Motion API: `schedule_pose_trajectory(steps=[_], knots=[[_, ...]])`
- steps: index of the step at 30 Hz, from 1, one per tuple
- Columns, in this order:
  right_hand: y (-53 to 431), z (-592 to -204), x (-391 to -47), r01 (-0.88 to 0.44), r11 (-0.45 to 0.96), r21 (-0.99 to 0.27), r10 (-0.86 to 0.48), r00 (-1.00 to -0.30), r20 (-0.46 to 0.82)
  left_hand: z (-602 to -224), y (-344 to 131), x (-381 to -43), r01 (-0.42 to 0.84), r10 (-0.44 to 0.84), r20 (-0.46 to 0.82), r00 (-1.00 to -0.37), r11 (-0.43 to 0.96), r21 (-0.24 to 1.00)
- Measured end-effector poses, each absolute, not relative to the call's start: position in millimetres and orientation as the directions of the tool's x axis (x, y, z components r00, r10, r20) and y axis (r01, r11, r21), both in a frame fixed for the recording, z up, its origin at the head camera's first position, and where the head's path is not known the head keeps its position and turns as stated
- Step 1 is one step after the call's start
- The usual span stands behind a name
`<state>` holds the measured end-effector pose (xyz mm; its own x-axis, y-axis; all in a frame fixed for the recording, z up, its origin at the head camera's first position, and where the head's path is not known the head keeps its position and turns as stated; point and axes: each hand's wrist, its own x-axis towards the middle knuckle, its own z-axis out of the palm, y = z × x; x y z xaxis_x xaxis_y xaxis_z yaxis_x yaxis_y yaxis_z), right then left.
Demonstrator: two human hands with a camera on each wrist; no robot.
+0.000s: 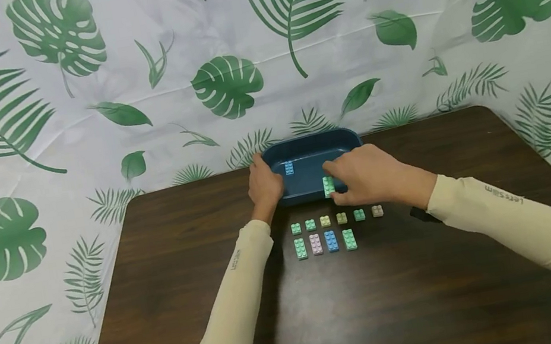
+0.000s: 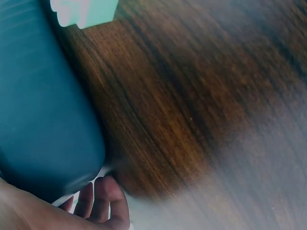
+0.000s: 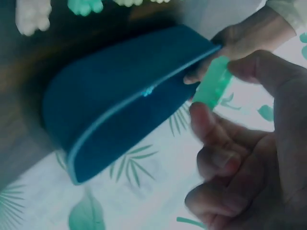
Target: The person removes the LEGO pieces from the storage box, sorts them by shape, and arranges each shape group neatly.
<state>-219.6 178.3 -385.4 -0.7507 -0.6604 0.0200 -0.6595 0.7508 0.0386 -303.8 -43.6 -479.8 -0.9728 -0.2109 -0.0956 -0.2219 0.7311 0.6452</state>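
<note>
My right hand [image 1: 368, 175] pinches a light green building brick [image 1: 329, 187] between thumb and forefinger, over the near side of a dark blue tray [image 1: 312, 196]. The right wrist view shows this green brick [image 3: 213, 84] held at its two ends, with the other fingers curled. At the tray's left end, my left hand [image 1: 265, 184] grips the wall; in the right wrist view its thumb reaches over the rim. Inside the tray lies one blue brick [image 1: 288, 167]. The left wrist view shows the fingers [image 2: 112, 196] of that hand beside the tray's outer wall.
In front of the tray, small bricks [image 1: 325, 221] in green, yellow and beige form a row. Nearer, a second row holds longer green, pink and blue bricks [image 1: 331, 241]. All rest on a dark wooden table [image 1: 188, 270]. A leaf-patterned cloth [image 1: 158, 82] hangs behind.
</note>
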Motion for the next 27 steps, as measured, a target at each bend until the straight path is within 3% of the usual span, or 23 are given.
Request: schedule_pose_trajectory(steps=[7,17,27], knots=[[200,-413,-188,-0.683,0.723,-0.104,-0.688,-0.725,-0.019,-484,-44,-303,-0.22,-0.201,-0.106,-0.974,0.72,0.658],[221,-446,-164,-0.633,0.767,-0.108,-0.641,-0.762,-0.086,-484,-46,-304,-0.206,-0.198,-0.088,-0.976,0.727,0.655],[237,-468,-153,-0.609,0.786,-0.107,-0.616,-0.785,-0.059,-482,-45,-303,-0.206,-0.192,-0.095,-0.977,0.723,0.66]])
